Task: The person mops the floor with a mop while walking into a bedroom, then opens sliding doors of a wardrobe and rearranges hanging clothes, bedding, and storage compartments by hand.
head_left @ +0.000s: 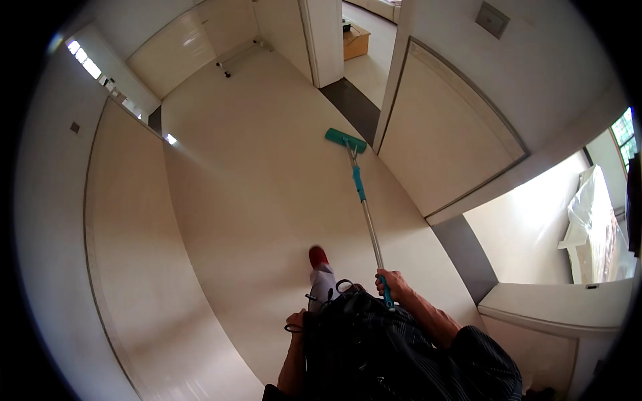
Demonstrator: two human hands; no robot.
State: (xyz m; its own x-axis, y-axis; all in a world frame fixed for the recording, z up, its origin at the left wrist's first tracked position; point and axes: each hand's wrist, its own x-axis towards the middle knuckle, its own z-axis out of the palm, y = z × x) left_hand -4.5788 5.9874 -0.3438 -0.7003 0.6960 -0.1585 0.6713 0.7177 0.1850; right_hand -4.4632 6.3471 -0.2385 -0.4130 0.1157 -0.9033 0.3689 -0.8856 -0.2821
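Note:
A mop (372,227) with a long metal pole slants up and away from me across the floor. Its green head (346,140) lies on the floor near the right-hand wall, by a doorway. My right hand (394,285) is wrapped around the teal grip at the pole's lower end, close to my body. Beside the dark striped clothing, my left hand (296,319) hangs low, apart from the mop. A dark band circles it near the wrist, and its fingers are mostly hidden. One red shoe (317,256) shows ahead of me.
Pale floor (254,154) runs along a corridor between panelled walls. Dark thresholds (351,107) mark doorways on the right. Through one stands a wooden cabinet (356,42); through another, something wrapped in clear plastic (595,227). Small fittings (224,70) sit at the far end.

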